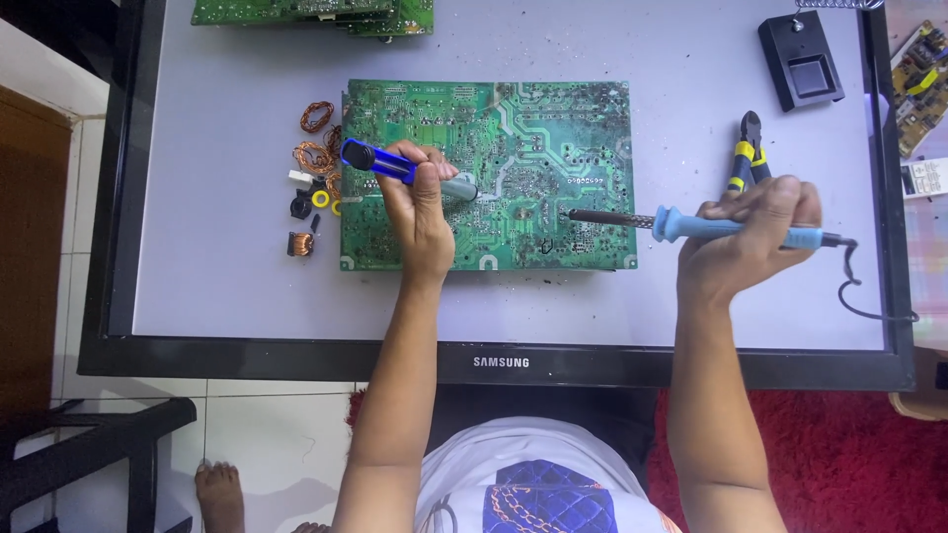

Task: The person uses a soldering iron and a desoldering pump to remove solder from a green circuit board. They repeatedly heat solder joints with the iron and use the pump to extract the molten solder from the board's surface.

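A large green circuit board [533, 128] lies solder side up on a flat screen used as a work surface. My left hand [420, 212] grips a blue desoldering pump [370, 160], its grey tip resting on the board's middle left. My right hand [750, 237] holds a soldering iron with a light blue handle [691, 226], lying level, its dark metal tip [578, 214] touching the board near its right side. The iron's black cord [857, 291] trails off to the right.
Copper coils and small loose parts [314, 163] sit left of the board. Yellow-handled cutters [748, 153] and a black iron stand [802, 59] lie to the right. More circuit boards [326, 14] rest at the top edge and one at the far right [923, 84]. A bare foot [219, 494] shows below.
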